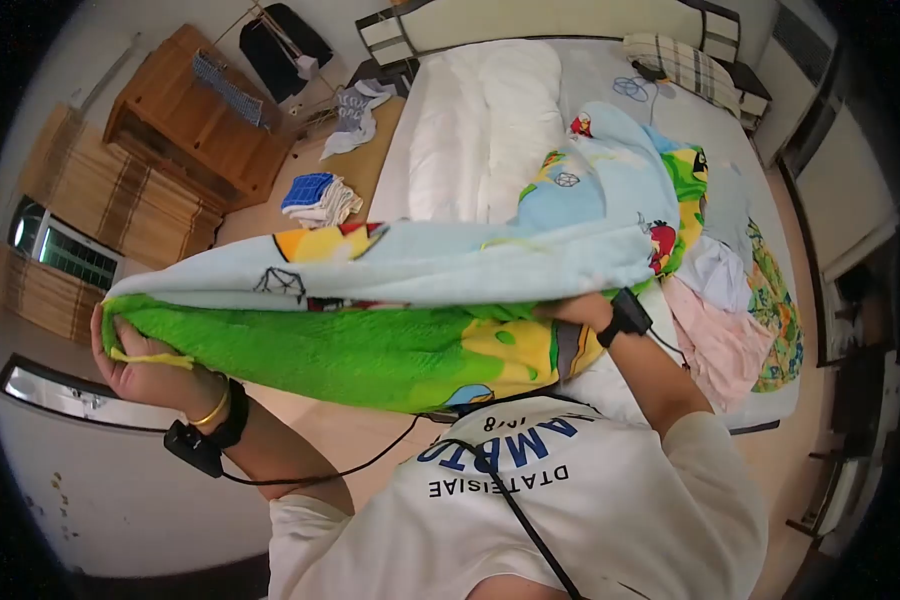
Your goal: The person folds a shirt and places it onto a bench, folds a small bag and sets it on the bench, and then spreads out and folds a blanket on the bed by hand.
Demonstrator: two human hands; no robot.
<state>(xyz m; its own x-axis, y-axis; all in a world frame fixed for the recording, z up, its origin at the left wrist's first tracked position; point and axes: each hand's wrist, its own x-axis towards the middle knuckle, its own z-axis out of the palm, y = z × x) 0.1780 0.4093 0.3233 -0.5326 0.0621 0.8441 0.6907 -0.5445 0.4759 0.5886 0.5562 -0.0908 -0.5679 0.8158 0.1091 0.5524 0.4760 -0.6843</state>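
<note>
A fleece blanket [340,350], light blue with cartoon birds on one face and bright green on the other, is stretched across in front of me. At its far left end, my left hand [140,365] is closed around a corner, with a yellow strip of edge hanging over the palm. My right hand [582,312] grips the blanket further along, its fingers mostly hidden in the fold between the blue and green faces. The rest of the blanket lies bunched on the bed [395,185] beyond my right hand.
A white quilt [485,120] lies along the bed, and a striped pillow [680,70] rests near the headboard. Pink cloth [720,330] and other clothes are heaped at right. Folded towels [320,200] sit on a low bench at left, near a wooden cabinet [185,120].
</note>
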